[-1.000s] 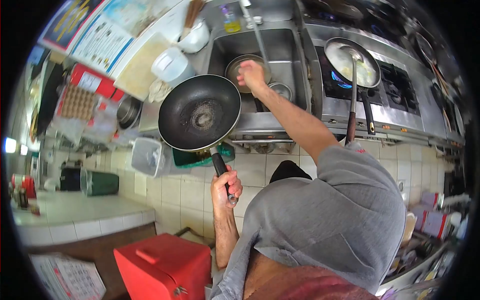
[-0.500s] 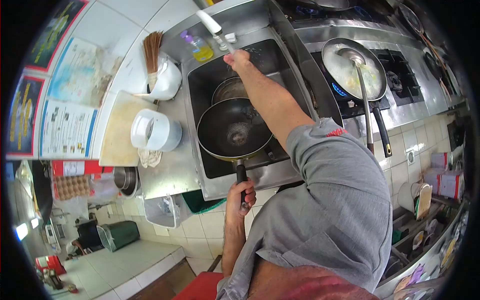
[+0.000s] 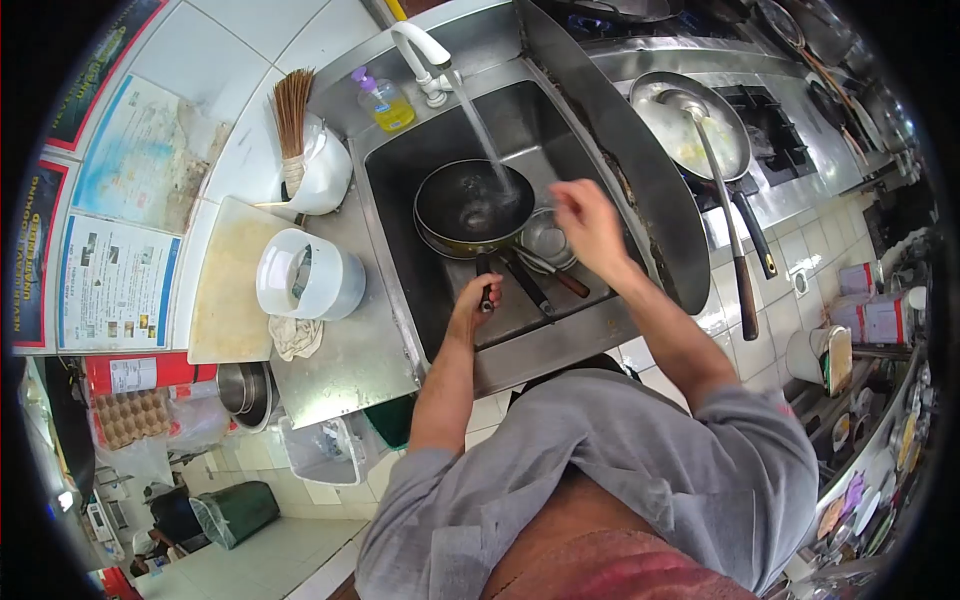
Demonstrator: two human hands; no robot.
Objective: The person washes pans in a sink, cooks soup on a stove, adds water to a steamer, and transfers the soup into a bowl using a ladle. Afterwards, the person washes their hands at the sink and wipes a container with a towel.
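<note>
The left hand (image 3: 478,298) grasps the handle (image 3: 484,264) of a round black frying pan (image 3: 460,208) in the grey metal sink (image 3: 560,345). The blurred right hand (image 3: 590,222) shows nothing held; how tightly it closes, I cannot tell. The step seems to be running water (image 3: 470,112) into the pan, calling for a steady grip. A black-handled pan (image 3: 528,284) crowds beneath; beyond stands a curved white tap (image 3: 421,40).

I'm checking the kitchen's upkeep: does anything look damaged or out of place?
The pale, blue-blotched paper poster on the white tiled wall looks damaged: brownish stains mar part of it. A crumpled off-white cloth lies beside the translucent plastic bucket.
</note>
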